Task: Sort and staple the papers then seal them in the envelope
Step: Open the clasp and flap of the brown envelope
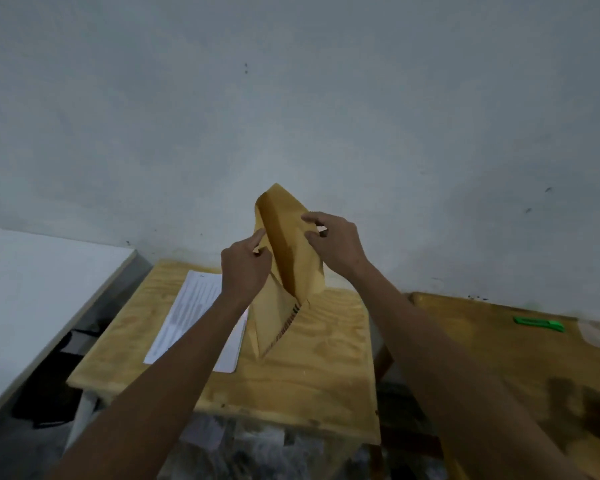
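1. Above the plywood table [326, 375], both arms reach forward, holding a brown envelope [293, 244] upright.
2. Left hand [245, 268] pinches the envelope's near edge, fingers curled.
3. Right hand [333, 242] grips its far side, fingers bent over the paper.
4. Below the left hand, printed papers [191, 313] lie flat on the table.

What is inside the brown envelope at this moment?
Both hands, left hand and right hand, spread the envelope open. Only shadowed brown lining shows; deeper contents are hidden. The papers lie on the table.
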